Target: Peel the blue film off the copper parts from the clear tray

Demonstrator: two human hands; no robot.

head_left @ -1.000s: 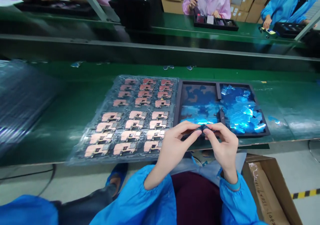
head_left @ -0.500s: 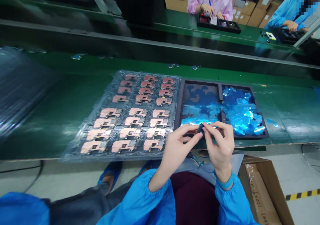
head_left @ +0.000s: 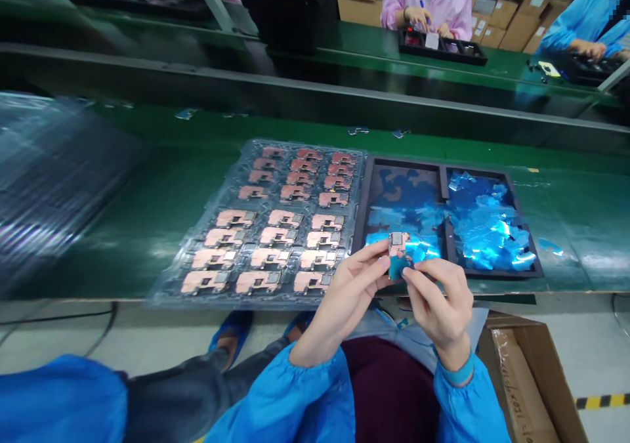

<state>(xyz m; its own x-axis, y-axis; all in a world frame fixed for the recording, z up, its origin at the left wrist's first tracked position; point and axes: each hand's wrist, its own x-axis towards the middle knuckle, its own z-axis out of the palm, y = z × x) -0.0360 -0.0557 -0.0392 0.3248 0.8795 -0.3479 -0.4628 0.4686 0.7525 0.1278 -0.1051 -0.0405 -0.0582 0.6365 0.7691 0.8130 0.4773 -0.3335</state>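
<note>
My left hand [head_left: 347, 295] is closed on the left edge of a small circuit board [head_left: 398, 239], held upright over the front edge of the black tray. The board's upper part shows coppery areas and a grey metal shield. Blue film [head_left: 398, 267] covers its lower part. With thumb and forefinger together, my right hand [head_left: 443, 302] pinches the film at the board's lower right edge. To the left, a clear plastic tray [head_left: 197, 223] bears rows of similar copper-coloured boards. Loose blue film pieces [head_left: 487, 226] fill much of the black divided tray [head_left: 363, 197].
Stacked clear plastic trays [head_left: 59, 180] stand at the far left of the green bench [head_left: 187, 167]. Several small pieces, including a shiny scrap [head_left: 186, 113], lie along its back. A cardboard box [head_left: 531, 377] sits below on the right. Co-workers [head_left: 428, 3] work across the bench.
The board has turned from nearly edge-on to face me, showing its shield and blue film. My right fingers have moved down to its lower edge. The whole view has shifted slightly.
</note>
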